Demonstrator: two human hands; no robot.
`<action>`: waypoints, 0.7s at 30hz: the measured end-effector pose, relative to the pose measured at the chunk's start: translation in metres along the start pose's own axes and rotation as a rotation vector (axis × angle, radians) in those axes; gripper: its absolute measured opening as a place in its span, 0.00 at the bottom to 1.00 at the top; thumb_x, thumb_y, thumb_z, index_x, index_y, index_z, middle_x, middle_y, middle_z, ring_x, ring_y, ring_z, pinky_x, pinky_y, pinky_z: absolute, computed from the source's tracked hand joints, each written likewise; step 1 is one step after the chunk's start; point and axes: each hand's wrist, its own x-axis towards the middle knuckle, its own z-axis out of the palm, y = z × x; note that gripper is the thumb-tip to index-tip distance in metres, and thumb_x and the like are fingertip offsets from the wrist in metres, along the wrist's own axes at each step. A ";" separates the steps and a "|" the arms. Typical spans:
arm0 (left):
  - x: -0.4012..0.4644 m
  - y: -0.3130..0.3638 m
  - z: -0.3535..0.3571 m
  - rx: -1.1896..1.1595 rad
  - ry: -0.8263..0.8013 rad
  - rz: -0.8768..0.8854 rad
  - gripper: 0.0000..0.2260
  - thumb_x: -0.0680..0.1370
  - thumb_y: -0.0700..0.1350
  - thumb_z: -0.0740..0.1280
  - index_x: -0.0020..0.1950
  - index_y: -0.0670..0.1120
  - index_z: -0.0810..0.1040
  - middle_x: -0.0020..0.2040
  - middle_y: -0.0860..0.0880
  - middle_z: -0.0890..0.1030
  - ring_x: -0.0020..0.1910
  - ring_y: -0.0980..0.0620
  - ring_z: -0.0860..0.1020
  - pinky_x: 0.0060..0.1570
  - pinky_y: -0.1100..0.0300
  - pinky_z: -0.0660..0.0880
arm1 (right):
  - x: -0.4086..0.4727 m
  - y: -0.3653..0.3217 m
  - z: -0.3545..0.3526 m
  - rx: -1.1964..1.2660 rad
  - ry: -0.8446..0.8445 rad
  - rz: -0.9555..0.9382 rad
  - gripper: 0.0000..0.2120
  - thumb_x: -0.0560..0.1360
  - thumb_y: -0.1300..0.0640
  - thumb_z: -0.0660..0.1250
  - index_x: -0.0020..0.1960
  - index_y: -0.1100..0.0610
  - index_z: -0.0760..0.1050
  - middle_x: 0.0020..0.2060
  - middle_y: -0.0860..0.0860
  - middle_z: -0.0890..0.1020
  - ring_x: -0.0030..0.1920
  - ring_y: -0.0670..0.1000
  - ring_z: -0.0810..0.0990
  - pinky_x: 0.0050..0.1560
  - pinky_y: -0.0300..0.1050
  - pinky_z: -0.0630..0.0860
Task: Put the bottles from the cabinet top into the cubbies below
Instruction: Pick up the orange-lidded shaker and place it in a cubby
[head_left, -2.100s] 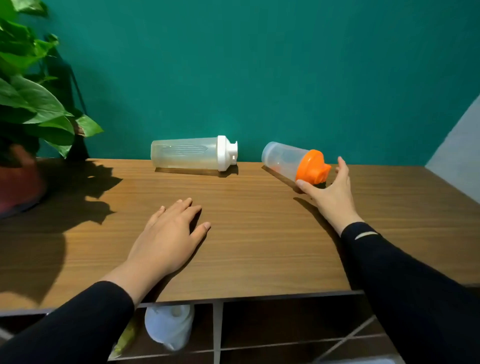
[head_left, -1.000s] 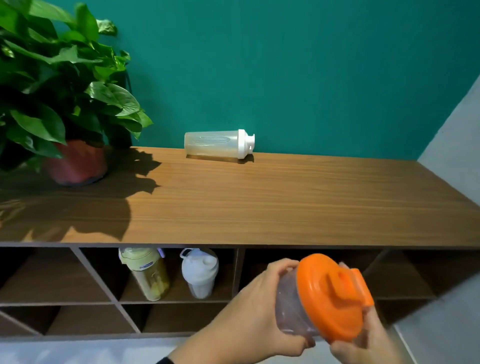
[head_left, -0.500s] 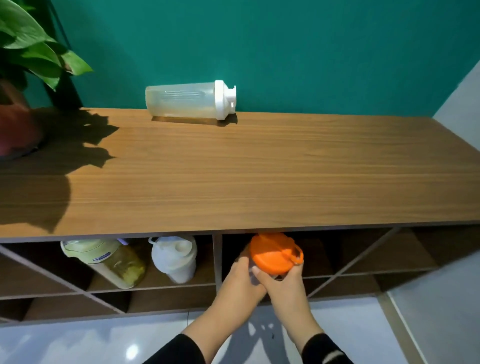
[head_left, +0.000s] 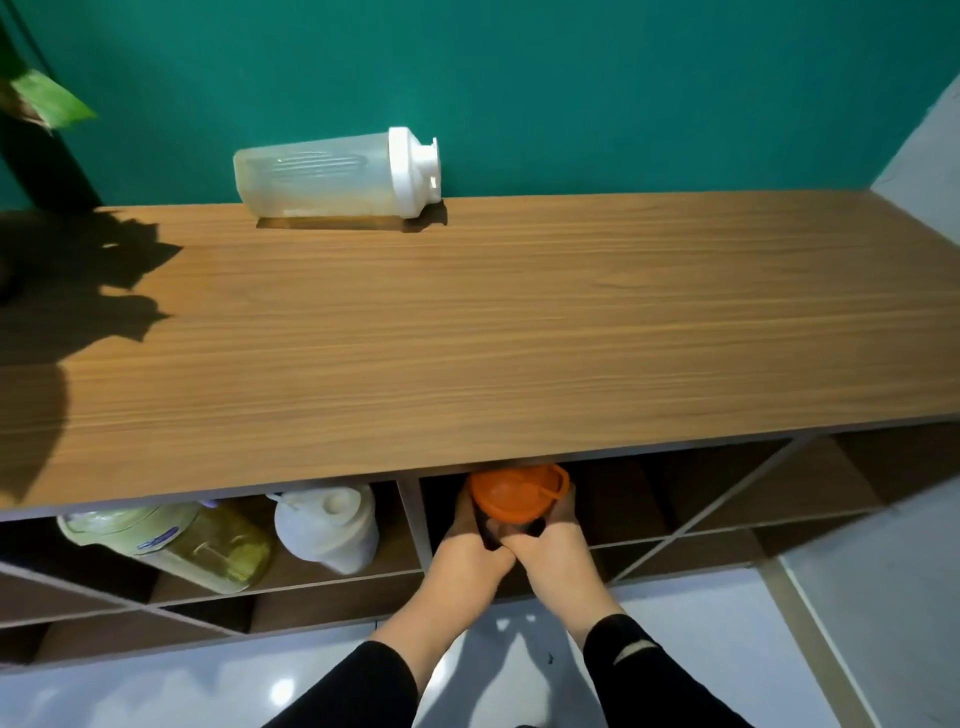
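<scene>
Hands, left hand and right hand, clamp the orange-lidded shaker bottle from both sides, upright in the cubby right of the divider; the white-capped bottle lies sideways, far-left on the cabinet top

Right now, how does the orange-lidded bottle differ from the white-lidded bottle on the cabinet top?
The orange-lidded bottle is upright in a cubby, gripped by the left hand and right hand; the white-lidded bottle lies on its side on the cabinet top, untouched. The orange lid is broad and domed; the white one narrows to a spout. Both have clear bodies.
</scene>
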 end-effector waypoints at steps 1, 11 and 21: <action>-0.004 0.002 -0.001 0.037 -0.004 -0.024 0.15 0.77 0.40 0.69 0.57 0.52 0.68 0.40 0.45 0.79 0.37 0.50 0.77 0.45 0.48 0.83 | -0.003 0.000 -0.001 -0.027 0.004 0.027 0.24 0.66 0.49 0.77 0.51 0.59 0.69 0.29 0.47 0.75 0.24 0.40 0.72 0.24 0.32 0.67; -0.093 0.047 -0.063 0.467 -0.027 0.278 0.14 0.79 0.48 0.60 0.58 0.56 0.82 0.56 0.54 0.84 0.58 0.58 0.79 0.60 0.65 0.72 | -0.092 -0.072 -0.060 -0.501 -0.276 -0.135 0.11 0.79 0.48 0.63 0.45 0.49 0.83 0.35 0.50 0.86 0.36 0.42 0.83 0.42 0.37 0.79; -0.040 0.125 -0.195 0.519 0.598 0.767 0.19 0.79 0.48 0.65 0.70 0.52 0.72 0.63 0.55 0.77 0.62 0.60 0.74 0.63 0.60 0.74 | -0.017 -0.193 -0.074 -0.471 0.140 -0.605 0.22 0.81 0.44 0.56 0.73 0.48 0.68 0.72 0.45 0.72 0.73 0.47 0.67 0.72 0.48 0.64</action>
